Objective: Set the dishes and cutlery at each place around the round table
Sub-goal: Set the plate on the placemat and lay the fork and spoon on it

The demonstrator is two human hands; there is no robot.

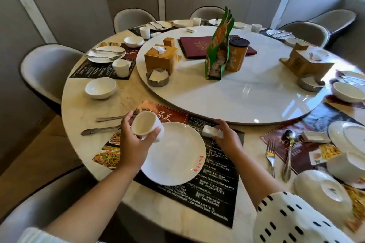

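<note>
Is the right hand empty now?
No, the right hand pinches a small white ceramic piece beside the plate, while the left hand holds a cup.

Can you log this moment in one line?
left hand: holds cup near plate | right hand: holds small white dish over placemat | cutlery: left of plate

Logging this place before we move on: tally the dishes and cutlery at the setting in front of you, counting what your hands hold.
Plate: 1
Cup: 1, in left hand
Small white piece: 1, in right hand
Cutlery pieces: 2
Total: 5
</note>
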